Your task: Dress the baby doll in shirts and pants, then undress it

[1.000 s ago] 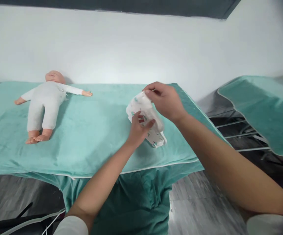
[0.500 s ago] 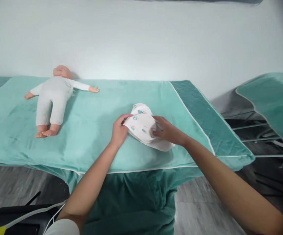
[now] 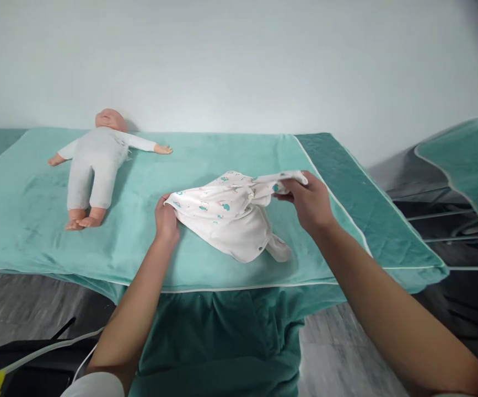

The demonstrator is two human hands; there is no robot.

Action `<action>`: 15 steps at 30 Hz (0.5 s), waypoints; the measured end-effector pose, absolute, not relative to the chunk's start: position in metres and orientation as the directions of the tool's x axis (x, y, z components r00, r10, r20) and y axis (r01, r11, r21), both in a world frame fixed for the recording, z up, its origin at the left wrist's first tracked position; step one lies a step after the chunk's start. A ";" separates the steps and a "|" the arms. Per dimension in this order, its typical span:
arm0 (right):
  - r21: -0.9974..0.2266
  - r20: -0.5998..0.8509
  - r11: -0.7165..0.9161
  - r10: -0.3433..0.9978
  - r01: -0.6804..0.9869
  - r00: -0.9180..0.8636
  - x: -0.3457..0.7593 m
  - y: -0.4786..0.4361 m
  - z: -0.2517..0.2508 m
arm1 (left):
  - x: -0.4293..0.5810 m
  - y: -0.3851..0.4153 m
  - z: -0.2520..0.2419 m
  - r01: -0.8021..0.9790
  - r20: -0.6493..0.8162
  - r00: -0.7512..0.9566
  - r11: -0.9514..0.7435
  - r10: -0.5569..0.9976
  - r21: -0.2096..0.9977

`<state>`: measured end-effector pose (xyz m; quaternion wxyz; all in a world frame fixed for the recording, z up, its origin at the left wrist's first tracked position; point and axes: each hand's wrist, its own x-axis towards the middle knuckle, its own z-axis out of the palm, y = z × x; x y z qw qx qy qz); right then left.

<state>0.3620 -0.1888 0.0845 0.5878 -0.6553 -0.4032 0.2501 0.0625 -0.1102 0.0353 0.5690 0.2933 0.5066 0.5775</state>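
Observation:
A white baby garment [image 3: 222, 215] with small green and pink prints and a snap near its lower edge is stretched between my hands above the bed. My left hand [image 3: 167, 220] pinches its left corner. My right hand [image 3: 311, 203] grips a narrow, raised part on the right, perhaps a sleeve. Its lower right end hangs down to the green sheet [image 3: 205, 278]. To the left a baby doll [image 3: 94, 160] with a white cloth body lies on its back, arms spread, apart from both hands.
The bed stands against a white wall [image 3: 239, 66]. On the right is a metal frame [image 3: 441, 215] with green cloth [image 3: 466, 160] over it. A black object [image 3: 19, 364] with a pale tube [image 3: 48, 350] is at the lower left.
My hands have moved apart, the left one leftward and the right one rightward and up. The bunched garment has been pulled open between them. The doll has stayed in place.

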 end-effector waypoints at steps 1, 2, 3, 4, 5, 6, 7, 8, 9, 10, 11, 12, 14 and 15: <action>-0.979 0.162 0.069 0.836 0.192 0.525 0.353 -0.182 0.093 | 0.062 -0.111 0.031 -0.288 -0.195 -0.207 0.131 0.959 0.949; -0.978 0.188 0.121 0.858 0.169 0.478 0.344 -0.175 0.100 | 0.063 -0.112 0.027 -0.205 -0.130 -0.234 0.082 0.964 0.975; -0.970 0.231 0.175 0.882 0.170 0.410 0.335 -0.168 0.106 | 0.063 -0.113 0.022 -0.115 -0.049 -0.251 0.020 0.967 0.993; -0.954 0.284 0.230 0.903 0.195 0.323 0.327 -0.161 0.110 | 0.063 -0.115 0.018 -0.025 0.040 -0.253 -0.048 0.967 0.999; -0.933 0.329 0.279 0.917 0.229 0.226 0.321 -0.155 0.112 | 0.063 -0.117 0.014 0.064 0.130 -0.239 -0.118 0.962 0.991; -0.910 0.360 0.315 0.923 0.268 0.137 0.315 -0.150 0.111 | 0.062 -0.120 0.011 0.146 0.212 -0.215 -0.183 0.953 0.972; -0.891 0.370 0.333 0.926 0.308 0.070 0.311 -0.146 0.108 | 0.061 -0.124 0.008 0.216 0.285 -0.186 -0.243 0.940 0.946; -0.878 0.362 0.327 0.932 0.348 0.036 0.308 -0.143 0.102 | 0.060 -0.128 0.006 0.277 0.348 -0.157 -0.297 0.924 0.914; -0.871 0.337 0.298 0.941 0.389 0.032 0.306 -0.142 0.094 | 0.060 -0.132 0.005 0.324 0.403 -0.129 -0.345 0.906 0.881; -0.866 0.298 0.252 0.954 0.432 0.039 0.304 -0.142 0.084 | 0.060 -0.136 0.005 0.350 0.443 -0.099 -0.385 0.891 0.854; -0.854 0.250 0.203 0.967 0.479 0.036 0.302 -0.144 0.073 | 0.060 -0.140 0.005 0.353 0.460 -0.064 -0.411 0.886 0.841; -0.830 0.203 0.163 0.979 0.534 0.016 0.299 -0.147 0.063 | 0.062 -0.142 0.006 0.327 0.451 -0.022 -0.420 0.892 0.846; -0.738 0.121 0.131 0.991 0.662 -0.061 0.291 -0.154 0.046 | 0.068 -0.143 0.009 0.215 0.359 0.067 -0.365 0.931 0.906; -0.676 0.094 0.131 0.991 0.725 -0.092 0.286 -0.158 0.040 | 0.072 -0.142 0.010 0.154 0.294 0.103 -0.307 0.950 0.939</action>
